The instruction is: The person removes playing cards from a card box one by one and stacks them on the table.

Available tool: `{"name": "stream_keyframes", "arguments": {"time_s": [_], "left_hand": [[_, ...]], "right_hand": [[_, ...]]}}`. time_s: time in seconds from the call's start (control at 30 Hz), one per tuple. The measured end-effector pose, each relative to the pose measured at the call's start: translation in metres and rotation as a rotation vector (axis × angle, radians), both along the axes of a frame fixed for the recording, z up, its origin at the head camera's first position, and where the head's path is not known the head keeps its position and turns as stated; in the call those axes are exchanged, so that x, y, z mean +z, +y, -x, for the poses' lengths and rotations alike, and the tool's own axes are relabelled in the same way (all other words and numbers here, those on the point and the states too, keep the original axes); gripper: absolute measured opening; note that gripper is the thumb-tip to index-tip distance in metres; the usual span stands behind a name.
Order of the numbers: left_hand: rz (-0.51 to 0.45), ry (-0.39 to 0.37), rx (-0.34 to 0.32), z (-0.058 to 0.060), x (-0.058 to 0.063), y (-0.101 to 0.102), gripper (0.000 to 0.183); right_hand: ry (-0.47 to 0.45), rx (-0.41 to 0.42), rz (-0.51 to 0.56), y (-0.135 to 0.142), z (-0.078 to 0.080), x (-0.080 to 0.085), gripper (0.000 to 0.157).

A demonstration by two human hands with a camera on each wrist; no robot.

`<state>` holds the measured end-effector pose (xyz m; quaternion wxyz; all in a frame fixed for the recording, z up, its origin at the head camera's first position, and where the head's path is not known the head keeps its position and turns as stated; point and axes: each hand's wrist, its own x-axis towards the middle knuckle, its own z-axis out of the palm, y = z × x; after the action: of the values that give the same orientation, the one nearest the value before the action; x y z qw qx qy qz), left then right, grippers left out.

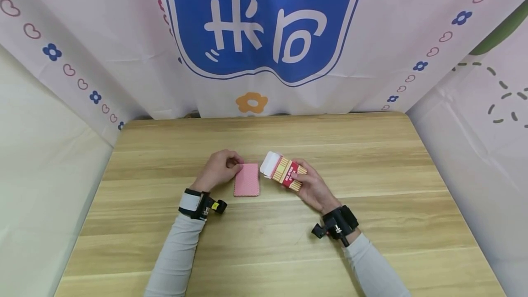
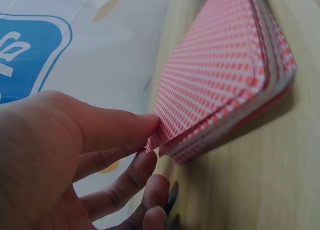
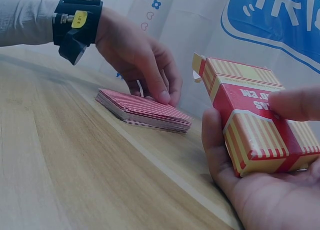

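Observation:
A deck of playing cards (image 1: 247,180) lies face down on the table, its backs patterned in red and white. My left hand (image 1: 222,168) pinches the far left corner of the upper cards, thumb on top and a fingertip below. In the left wrist view, that corner of the deck (image 2: 210,74) shows a few layers slightly apart. To the right, my right hand (image 1: 312,187) grips a red and yellow striped card box (image 1: 284,172) with its white flap open toward the deck. The thumb lies across the front of the box (image 3: 260,115); its inside is not visible.
The wooden table (image 1: 264,251) reaches back to a white printed curtain (image 1: 222,95) with a blue emblem. Pale cloth walls (image 1: 45,187) stand at both sides. Each wrist wears a black strap with a small camera (image 1: 221,206).

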<state>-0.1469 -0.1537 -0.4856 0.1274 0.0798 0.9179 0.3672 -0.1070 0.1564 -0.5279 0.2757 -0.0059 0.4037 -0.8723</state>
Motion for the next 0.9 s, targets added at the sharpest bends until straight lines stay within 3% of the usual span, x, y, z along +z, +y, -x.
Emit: {"name": "stream_keyframes", "arguments": {"time_s": [0.57, 0.9], "left_hand": [[0.010, 0.003, 0.004, 0.000, 0.003, 0.000, 0.018], [-0.158, 0.119, 0.028, -0.004, 0.004, 0.010, 0.026]], "right_hand": [[0.012, -0.009, -0.026, -0.001, 0.001, 0.001, 0.038], [0.000, -0.004, -0.002, 0.000, -0.002, -0.001, 0.041]]}}
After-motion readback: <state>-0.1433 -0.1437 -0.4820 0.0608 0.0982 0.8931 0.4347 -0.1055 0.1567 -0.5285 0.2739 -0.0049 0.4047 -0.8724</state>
